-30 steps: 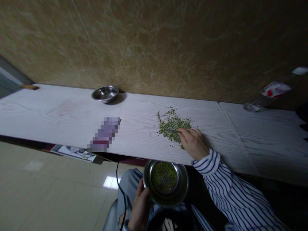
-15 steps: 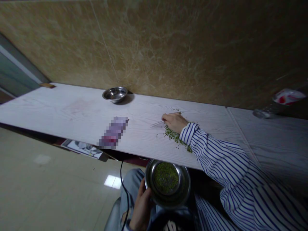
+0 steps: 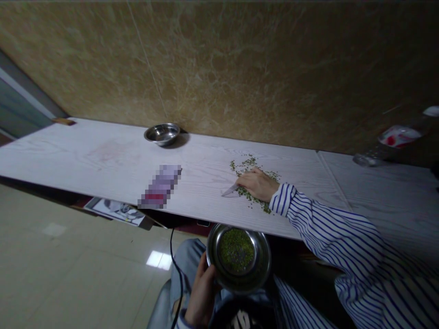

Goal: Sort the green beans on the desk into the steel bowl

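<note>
My left hand grips the left rim of a steel bowl over my lap, just below the table's front edge. Small green beans, like mung beans, cover part of its bottom. On the white table my right hand is closed on a thin, pale, card-like piece. That piece points to the left, its other end hidden in my fingers. Scattered green beans lie around and partly under this hand.
A second steel bowl stands at the back by the wall. A blurred-out purple item lies left of centre on the table. At the right is a clear plastic bottle. A black cable hangs beside my knee.
My right hand has moved a little right and toward me with the card-like piece, which now shows its flat side more. More beans show behind the hand. The left hand still holds the bowl.
</note>
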A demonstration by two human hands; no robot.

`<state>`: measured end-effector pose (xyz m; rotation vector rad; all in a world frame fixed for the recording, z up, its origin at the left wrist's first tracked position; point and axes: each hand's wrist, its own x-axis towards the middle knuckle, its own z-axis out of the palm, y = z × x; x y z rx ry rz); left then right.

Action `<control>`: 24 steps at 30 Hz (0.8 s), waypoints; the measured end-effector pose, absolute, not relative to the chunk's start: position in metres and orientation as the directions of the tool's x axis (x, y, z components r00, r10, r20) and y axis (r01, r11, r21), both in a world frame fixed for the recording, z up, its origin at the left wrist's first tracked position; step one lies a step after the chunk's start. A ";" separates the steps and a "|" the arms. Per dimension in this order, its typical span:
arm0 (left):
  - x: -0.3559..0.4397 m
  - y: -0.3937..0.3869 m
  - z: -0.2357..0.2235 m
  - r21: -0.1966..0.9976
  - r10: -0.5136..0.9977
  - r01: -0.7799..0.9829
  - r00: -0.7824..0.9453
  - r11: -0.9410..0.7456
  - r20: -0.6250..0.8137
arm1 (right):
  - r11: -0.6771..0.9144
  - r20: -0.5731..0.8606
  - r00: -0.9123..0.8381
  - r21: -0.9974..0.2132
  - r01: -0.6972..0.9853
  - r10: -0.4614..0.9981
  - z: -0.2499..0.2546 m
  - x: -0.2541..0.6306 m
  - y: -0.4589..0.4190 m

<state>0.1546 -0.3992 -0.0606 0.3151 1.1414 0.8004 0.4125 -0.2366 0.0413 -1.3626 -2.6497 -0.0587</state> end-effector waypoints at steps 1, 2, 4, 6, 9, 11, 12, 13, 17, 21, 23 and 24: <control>0.154 -0.400 -0.061 0.602 0.704 -0.402 0.179 0.690 -0.687 | 0.593 0.160 -0.581 -0.038 0.804 0.798 0.042 0.415 -0.239; 0.154 -0.400 -0.062 0.600 0.701 -0.402 0.176 0.692 -0.691 | 0.603 0.160 -0.591 -0.037 0.797 0.791 0.042 0.417 -0.241; 0.153 -0.401 -0.065 0.597 0.695 -0.399 0.169 0.696 -0.698 | 0.624 0.163 -0.612 -0.033 0.781 0.774 0.043 0.421 -0.245; 0.153 -0.402 -0.066 0.599 0.694 -0.393 0.163 0.698 -0.701 | 0.649 0.163 -0.637 -0.025 0.761 0.753 0.044 0.424 -0.250; 0.153 -0.402 -0.064 0.608 0.700 -0.381 0.177 0.697 -0.691 | 0.672 0.163 -0.662 -0.012 0.740 0.732 0.047 0.429 -0.256; 0.154 -0.402 -0.060 0.603 0.696 -0.376 0.193 0.703 -0.691 | 0.678 0.165 -0.667 -0.012 0.735 0.726 0.049 0.432 -0.261; 0.154 -0.402 -0.058 0.600 0.694 -0.375 0.199 0.706 -0.692 | 0.681 0.167 -0.669 -0.015 0.732 0.724 0.050 0.433 -0.264; 0.155 -0.402 -0.057 0.598 0.692 -0.377 0.201 0.708 -0.693 | 0.684 0.166 -0.672 -0.020 0.729 0.721 0.051 0.434 -0.267; 0.157 -0.401 -0.058 0.602 0.698 -0.375 0.216 0.705 -0.683 | 0.681 0.166 -0.670 -0.016 0.732 0.724 0.056 0.439 -0.280; 0.158 -0.400 -0.059 0.574 0.674 -0.386 0.204 0.722 -0.710 | 0.677 0.210 -0.666 0.029 0.736 0.715 0.059 0.444 -0.292; 0.158 -0.400 -0.059 0.569 0.669 -0.389 0.194 0.724 -0.718 | 0.658 0.264 -0.649 0.066 0.750 0.714 0.060 0.446 -0.299; 0.158 -0.399 -0.058 0.573 0.673 -0.389 0.193 0.721 -0.714 | 0.634 0.298 -0.626 0.084 0.769 0.720 0.060 0.445 -0.302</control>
